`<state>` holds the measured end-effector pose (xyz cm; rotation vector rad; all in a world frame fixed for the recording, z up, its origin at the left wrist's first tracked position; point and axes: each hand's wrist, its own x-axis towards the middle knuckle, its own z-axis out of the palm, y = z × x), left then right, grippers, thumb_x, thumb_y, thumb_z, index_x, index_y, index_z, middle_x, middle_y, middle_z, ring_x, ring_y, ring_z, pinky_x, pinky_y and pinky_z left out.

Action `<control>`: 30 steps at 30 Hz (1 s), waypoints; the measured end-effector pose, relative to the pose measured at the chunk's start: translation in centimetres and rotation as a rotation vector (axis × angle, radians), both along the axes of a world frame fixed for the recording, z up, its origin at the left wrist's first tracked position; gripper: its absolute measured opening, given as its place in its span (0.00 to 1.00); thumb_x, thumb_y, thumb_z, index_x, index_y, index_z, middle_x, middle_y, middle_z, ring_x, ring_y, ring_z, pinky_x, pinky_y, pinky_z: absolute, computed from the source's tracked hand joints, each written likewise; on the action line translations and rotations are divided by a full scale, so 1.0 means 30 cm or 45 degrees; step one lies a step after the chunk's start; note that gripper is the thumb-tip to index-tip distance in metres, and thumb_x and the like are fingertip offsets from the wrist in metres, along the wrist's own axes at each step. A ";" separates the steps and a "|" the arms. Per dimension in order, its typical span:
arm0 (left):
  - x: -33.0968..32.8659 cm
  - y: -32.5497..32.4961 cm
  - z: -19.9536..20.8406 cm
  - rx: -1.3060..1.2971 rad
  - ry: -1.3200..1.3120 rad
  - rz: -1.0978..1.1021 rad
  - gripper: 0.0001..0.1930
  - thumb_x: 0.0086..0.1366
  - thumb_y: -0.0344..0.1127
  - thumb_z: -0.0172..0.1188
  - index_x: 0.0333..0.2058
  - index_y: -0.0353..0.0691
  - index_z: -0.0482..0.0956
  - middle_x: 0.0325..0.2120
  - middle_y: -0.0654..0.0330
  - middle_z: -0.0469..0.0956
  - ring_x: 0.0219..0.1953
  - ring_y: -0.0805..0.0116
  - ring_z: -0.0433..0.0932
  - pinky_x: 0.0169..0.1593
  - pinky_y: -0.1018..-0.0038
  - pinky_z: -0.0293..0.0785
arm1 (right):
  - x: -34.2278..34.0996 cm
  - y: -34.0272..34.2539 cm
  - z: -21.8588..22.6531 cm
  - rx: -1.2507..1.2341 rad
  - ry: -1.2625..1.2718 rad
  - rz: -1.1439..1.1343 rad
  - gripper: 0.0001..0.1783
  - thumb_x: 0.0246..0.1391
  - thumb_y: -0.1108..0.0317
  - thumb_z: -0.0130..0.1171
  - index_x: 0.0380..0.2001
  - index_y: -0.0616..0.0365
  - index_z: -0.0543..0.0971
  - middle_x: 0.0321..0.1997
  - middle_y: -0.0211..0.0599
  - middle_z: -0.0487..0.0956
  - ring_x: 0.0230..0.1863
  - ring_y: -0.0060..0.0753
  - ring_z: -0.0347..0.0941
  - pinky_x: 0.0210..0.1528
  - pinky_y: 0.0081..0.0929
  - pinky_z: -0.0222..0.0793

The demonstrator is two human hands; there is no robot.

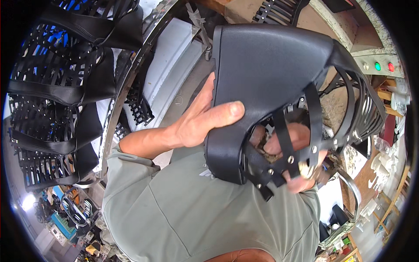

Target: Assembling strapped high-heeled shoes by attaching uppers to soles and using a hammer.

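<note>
A large black wedge sandal (266, 65) with a smooth wedge heel and a cage of riveted straps (315, 124) is held up before my chest. My left hand (194, 124) clasps the wedge from its left side, thumb flat on the near face, other fingers hidden behind. On the right, my right hand (293, 139) is partly covered by the straps. Its fingers are bent around the strap work near the opening, and some are blurred. A pale, blurred bit (307, 170) shows by the lower rivets; what it is I cannot make out.
Several finished black strappy wedge sandals (48, 94) stand along the left on a rack with a metal rim (114, 126). A machine panel with green and red buttons (378, 67) is at upper right. Another strappy piece (279, 13) lies at the top. Wooden shelving (395, 203) stands far right.
</note>
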<state>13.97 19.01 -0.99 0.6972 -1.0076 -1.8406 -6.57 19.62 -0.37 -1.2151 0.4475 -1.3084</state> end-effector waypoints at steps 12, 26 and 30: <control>-0.004 0.058 0.019 0.264 -0.133 0.228 0.28 0.64 0.41 0.53 0.57 0.30 0.61 0.48 0.55 0.72 0.49 0.70 0.70 0.53 0.72 0.66 | 0.004 0.029 -0.038 -0.474 0.072 0.011 0.13 0.43 0.66 0.67 0.29 0.63 0.78 0.28 0.42 0.80 0.30 0.36 0.79 0.32 0.27 0.75; 0.011 0.032 -0.024 0.045 0.018 0.057 0.35 0.62 0.42 0.54 0.62 0.31 0.51 0.55 0.51 0.64 0.55 0.65 0.65 0.58 0.67 0.62 | 0.015 0.025 -0.177 -0.593 -0.185 -0.212 0.08 0.39 0.71 0.56 0.24 0.65 0.77 0.22 0.47 0.78 0.16 0.37 0.72 0.15 0.22 0.62; 0.003 0.006 0.008 -0.015 0.043 -0.075 0.37 0.61 0.40 0.54 0.63 0.32 0.47 0.57 0.51 0.61 0.58 0.63 0.63 0.60 0.65 0.58 | 0.010 0.023 -0.155 -0.437 -0.180 -0.069 0.09 0.40 0.70 0.58 0.26 0.66 0.77 0.24 0.47 0.78 0.19 0.37 0.73 0.18 0.24 0.64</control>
